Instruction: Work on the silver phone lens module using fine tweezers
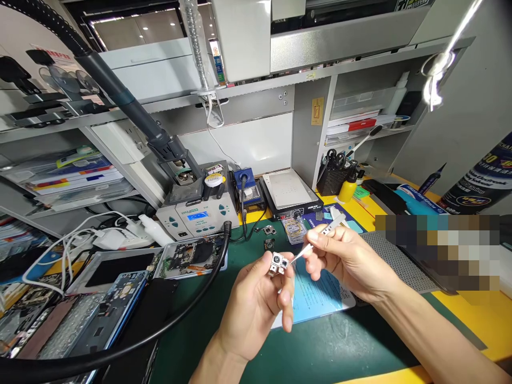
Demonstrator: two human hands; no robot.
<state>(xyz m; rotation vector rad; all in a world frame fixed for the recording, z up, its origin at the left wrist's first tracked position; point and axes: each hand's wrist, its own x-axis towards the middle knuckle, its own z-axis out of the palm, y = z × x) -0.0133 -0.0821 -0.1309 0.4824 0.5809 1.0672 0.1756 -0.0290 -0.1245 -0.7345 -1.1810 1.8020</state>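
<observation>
Grip of the left hand (256, 304) is closed: a small camera module (279, 263) is pinched between thumb and fingertips and held raised above the desk, lenses turned upward. Grip of the right hand (348, 258) is closed on a pair of tweezers (303, 253), whose tips are brought to the right edge of the module; actual contact cannot be told. Beneath both hands a blue card (316, 296) is laid on the green mat (340, 341). An opened phone (188, 256) is seen to the left, crossed by a black hose (192, 304). A rework station (198, 213) and a hot plate (290, 194) are set behind, on the yellow desk (480, 320).
</observation>
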